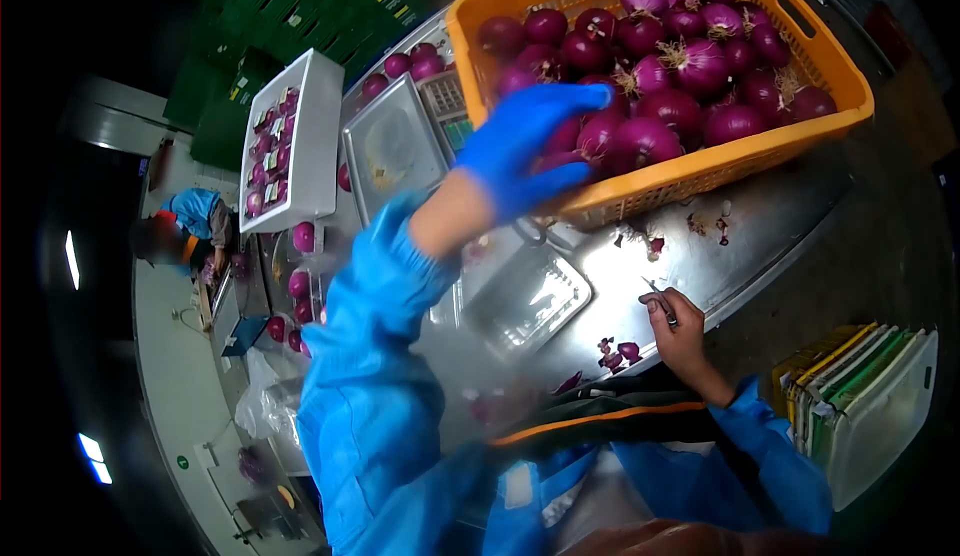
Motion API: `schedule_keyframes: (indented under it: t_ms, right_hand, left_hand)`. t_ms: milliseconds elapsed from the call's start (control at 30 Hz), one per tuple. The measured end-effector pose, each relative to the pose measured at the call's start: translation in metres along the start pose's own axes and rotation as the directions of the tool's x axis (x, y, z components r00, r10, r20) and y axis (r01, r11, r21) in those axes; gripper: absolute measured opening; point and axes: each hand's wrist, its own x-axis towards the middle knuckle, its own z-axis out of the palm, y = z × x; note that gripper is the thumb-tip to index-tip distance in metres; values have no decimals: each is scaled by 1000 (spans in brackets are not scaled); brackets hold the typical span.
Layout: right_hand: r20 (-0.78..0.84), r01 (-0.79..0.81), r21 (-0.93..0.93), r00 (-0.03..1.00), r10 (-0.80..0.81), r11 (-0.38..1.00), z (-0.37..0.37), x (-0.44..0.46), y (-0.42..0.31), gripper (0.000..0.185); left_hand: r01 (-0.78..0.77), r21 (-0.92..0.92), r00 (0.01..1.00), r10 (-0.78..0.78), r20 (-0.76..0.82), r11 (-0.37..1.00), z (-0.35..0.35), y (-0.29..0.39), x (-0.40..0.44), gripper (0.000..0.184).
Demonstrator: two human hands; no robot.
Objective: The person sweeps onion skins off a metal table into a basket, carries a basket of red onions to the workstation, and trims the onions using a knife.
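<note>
My left hand, in a blue glove, reaches over the near side of an orange crate full of red onions. Its thumb and fingers are spread over the onions at the crate's left end, and nothing shows gripped in it. Several onions have dry root tufts. My bare right hand is closed around a small knife, its pointed blade directed up and left above the metal table. Onion skins and trimmings lie near this hand. A clear plastic tray lies between my arms.
A white foam box of packed onions stands at the left, beside another tray. Loose onions lie farther left. A co-worker in blue is at the far left. Green crates are stacked behind; plastic crates stand lower right.
</note>
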Motion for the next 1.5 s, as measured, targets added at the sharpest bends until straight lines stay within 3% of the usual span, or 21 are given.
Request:
schedule_keyframes:
  t_ms: [67,100,200,300,400,433,533,600,633,667,733,800,867,967,1033,1100,1200,1267,1333,1367,1500]
  right_hand:
    - [-23,0,5,1000,0,1000,-8,4,3,13]
    - [-58,23,5,998,-23,1000,-12,6,3,12]
    - [-136,-16,-25,991,12,1000,-25,9,8,11]
    - [-177,-25,-58,984,14,998,-37,8,14,9]
    - [-165,-46,-53,986,36,998,-44,5,13,7]
    - [-156,-49,-45,987,41,998,-45,4,12,7]
    - [-131,-27,-27,991,23,999,-43,0,12,9]
    - [-115,-22,15,993,23,1000,-42,1,6,11]
    - [-105,-29,50,994,34,998,-42,4,-2,13]
    - [-93,-38,85,995,46,996,-42,8,-13,14]
    - [-27,-133,280,989,146,951,-46,21,-38,21]
    - [24,-98,510,995,100,854,-49,31,-57,34]
    - [70,-73,783,997,28,618,-49,36,-71,47]
    - [84,-98,739,995,52,666,-54,35,-95,60]
    - [88,-100,640,995,56,762,-53,26,-86,53]
    - [94,-88,484,994,48,870,-48,16,-74,49]
    - [111,-47,245,994,20,968,-37,3,-62,52]
    - [73,79,-13,994,-78,997,-46,-2,-59,43]
    - [79,227,-361,974,-213,905,-57,-9,-61,42]
    - [15,294,-367,951,-310,883,-52,-10,-60,34]
    - [52,338,-495,931,-361,800,-45,-14,-63,37]
  left_hand:
    - [-97,77,967,75,242,992,29,-21,48,63]
    - [-68,210,896,-33,442,975,46,-24,73,63]
    - [-275,403,774,-47,631,873,89,-50,94,58]
    - [-191,246,801,6,599,950,102,-56,88,57]
    - [-133,280,813,-57,580,951,100,-56,86,57]
    - [-112,259,826,-55,561,959,101,-65,82,75]
    - [150,194,885,-220,411,969,77,-66,74,83]
    - [249,-92,963,-235,134,964,52,-52,62,94]
    - [313,-190,949,-300,92,931,39,-43,62,100]
    - [530,-400,841,-524,133,748,29,-28,57,93]
    - [379,-633,904,-415,99,675,25,-16,41,100]
    - [322,-799,916,-381,127,508,30,18,20,101]
    - [303,-823,933,-324,155,480,49,46,-2,108]
    - [336,-837,923,-326,203,431,84,84,-36,116]
    - [326,-857,935,-272,229,400,98,83,-60,109]
    - [383,-923,849,-408,337,33,117,82,-81,102]
    - [384,-886,652,-604,458,-258,130,100,-97,82]
    - [286,-914,682,-609,406,-289,147,91,-111,77]
    - [271,-915,721,-567,398,-298,146,91,-117,76]
    - [263,-915,740,-545,394,-305,146,92,-120,75]
    - [220,-885,694,-572,438,-411,150,99,-130,76]
